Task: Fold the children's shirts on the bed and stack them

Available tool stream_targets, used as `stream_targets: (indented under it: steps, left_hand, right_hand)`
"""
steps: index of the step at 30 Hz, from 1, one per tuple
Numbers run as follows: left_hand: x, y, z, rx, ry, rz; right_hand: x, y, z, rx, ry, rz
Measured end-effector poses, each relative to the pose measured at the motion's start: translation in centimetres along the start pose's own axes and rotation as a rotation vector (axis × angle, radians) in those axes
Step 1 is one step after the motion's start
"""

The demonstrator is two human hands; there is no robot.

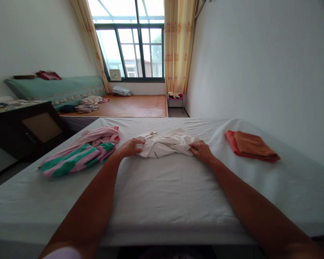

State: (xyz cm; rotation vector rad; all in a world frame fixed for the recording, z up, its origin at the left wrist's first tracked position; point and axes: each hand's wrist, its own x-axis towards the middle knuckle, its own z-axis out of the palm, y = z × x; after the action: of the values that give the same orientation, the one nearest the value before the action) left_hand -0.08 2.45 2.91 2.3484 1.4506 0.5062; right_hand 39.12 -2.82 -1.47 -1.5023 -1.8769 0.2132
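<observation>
Left to right. A dark cabinet (29, 129) stands at the far left, beside the near bed (162, 194), which is covered by a white sheet. On the sheet's left part lies a loose heap of pink and green striped clothes (81, 153), unfolded and spreading toward the edge. Just right of the heap, the left hand (131, 146) pinches the left edge of a white shirt (166, 144), fingers closed on the cloth. The shirt lies crumpled at the middle of the bed, toward its far side, with dark lettering showing on its near fold. The right hand (202, 150) holds the shirt's right edge, fingers curled onto the fabric and the palm low against the sheet. Both forearms stretch out across the bed from the near side. Well apart to the right, a folded orange cloth (252, 145) rests flat on the sheet, near the wall. Beyond the bed are a second bed with a bamboo mat (135, 105), a window (136, 50) with yellow curtains (178, 46), and a small stool (175, 99).
</observation>
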Motion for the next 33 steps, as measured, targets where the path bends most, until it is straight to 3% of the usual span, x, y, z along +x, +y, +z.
stream_targets:
  steps: [3, 5, 9, 11, 12, 15, 19, 22, 25, 28, 30, 33]
  left_hand:
    - [0.0, 0.0, -0.3, 0.082, 0.135, -0.114]
    - [-0.1, -0.1, -1.3, 0.000, 0.300, -0.154]
    - [-0.9, -0.8, -3.6, -0.366, 0.704, -0.265]
    - [-1.3, -1.7, -4.3, -0.472, 0.720, -0.310]
    - [-1.5, -2.2, -4.5, -0.474, 0.688, -0.328]
    - [-1.6, -3.4, -4.3, -0.306, 0.589, -0.333]
    - [-0.8, -2.9, -2.6, -0.009, 0.375, -0.178]
    - [-0.1, -1.6, -0.6, 0.219, 0.226, -0.170]
    - [0.0, -1.1, 0.8, 0.367, 0.120, -0.278]
    - [-0.2, -1.7, 1.1, 0.385, 0.031, -0.313]
    - [-0.3, -2.4, 1.0, 0.376, 0.005, -0.300]
    - [-0.4, -3.1, 0.8, 0.338, 0.013, -0.275]
  right_hand:
    - [-0.1, -0.1, -2.3, 0.232, 0.014, -0.011]
    - [-0.4, -0.3, -4.7, 0.496, -0.078, -0.019]
    - [-1.8, -0.9, -8.7, 0.724, -0.641, -0.039]
    - [-2.2, -1.1, -9.2, 0.748, -0.814, -0.014]
    - [-2.2, -1.1, -9.1, 0.773, -0.802, 0.020]
    - [-1.7, -0.2, -7.4, 0.790, -0.467, 0.154]
    - [-0.4, 2.1, -3.4, 0.420, -0.027, 0.197]
    - [0.2, 2.7, -0.4, 0.134, 0.070, 0.229]
    - [0.8, 1.7, 1.3, 0.099, 0.005, 0.148]
    - [1.7, 1.3, 0.8, 0.229, 0.013, 0.021]
    - [2.1, 2.5, -0.8, 0.291, 0.228, 0.093]
    - [1.8, 6.4, -3.7, 0.275, 0.617, 0.326]
